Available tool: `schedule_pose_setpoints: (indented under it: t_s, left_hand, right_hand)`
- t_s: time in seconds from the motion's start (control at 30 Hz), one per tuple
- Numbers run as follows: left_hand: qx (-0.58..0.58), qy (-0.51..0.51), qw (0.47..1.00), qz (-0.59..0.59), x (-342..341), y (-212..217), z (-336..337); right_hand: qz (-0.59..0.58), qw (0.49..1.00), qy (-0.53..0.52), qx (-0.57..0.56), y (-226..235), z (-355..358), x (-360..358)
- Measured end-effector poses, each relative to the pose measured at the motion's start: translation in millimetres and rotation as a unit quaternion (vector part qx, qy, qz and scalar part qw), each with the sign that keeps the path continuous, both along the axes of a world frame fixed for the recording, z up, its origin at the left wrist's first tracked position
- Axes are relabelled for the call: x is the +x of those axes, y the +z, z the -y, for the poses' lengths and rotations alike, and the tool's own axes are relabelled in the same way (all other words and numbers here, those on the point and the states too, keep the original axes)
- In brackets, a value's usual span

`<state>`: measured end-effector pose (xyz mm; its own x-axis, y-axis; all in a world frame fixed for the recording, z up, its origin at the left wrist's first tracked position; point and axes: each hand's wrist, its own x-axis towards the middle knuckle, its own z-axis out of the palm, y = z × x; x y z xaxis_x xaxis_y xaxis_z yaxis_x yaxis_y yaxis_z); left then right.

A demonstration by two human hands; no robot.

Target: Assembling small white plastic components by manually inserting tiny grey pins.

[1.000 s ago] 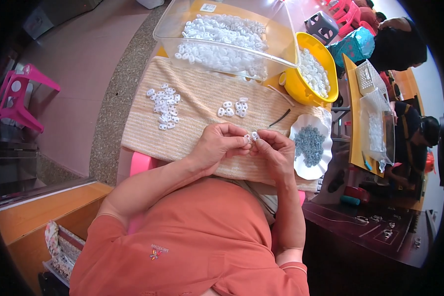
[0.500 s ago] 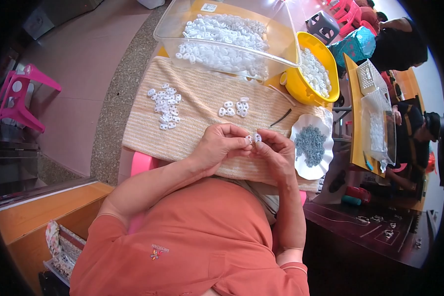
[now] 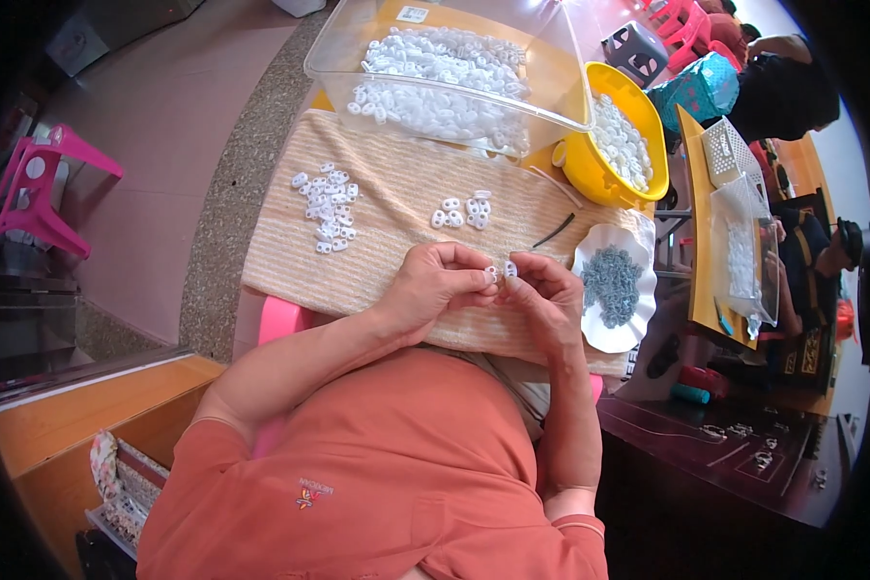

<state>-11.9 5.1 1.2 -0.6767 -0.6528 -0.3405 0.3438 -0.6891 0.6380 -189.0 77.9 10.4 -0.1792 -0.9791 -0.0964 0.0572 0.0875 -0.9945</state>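
My left hand (image 3: 440, 285) and my right hand (image 3: 541, 290) meet over the near edge of a beige striped cloth (image 3: 396, 208). Each pinches a small white plastic piece (image 3: 500, 273) at the fingertips, the two pieces touching. On the cloth beyond lie a loose pile of white pieces (image 3: 327, 205) at the left and a smaller group (image 3: 462, 212) in the middle. A white scalloped dish of small grey metal parts (image 3: 611, 283) sits just right of my right hand.
A clear plastic tub of white pieces (image 3: 435, 82) stands at the far side, a yellow bowl (image 3: 617, 135) of more beside it. Pink stools (image 3: 31, 193) are at left. Another person (image 3: 793, 87) sits at a wooden table (image 3: 698, 232) to the right.
None of note; my hands stay together, with only slight finger movement on the small pieces.
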Motion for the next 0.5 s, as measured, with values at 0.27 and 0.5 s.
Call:
schedule_pose_setpoints:
  t_s: [0.27,0.5]
  left_hand:
    - [-0.003,-0.003,1.000,0.001,0.0,-1.3,-0.4]
    - [-0.003,-0.004,1.000,-0.001,0.0,0.6,-0.9]
  right_hand:
    - [0.000,1.000,0.020,-0.007,1.8,0.3,1.1]
    - [0.008,1.000,0.016,0.003,2.9,-0.4,4.0]
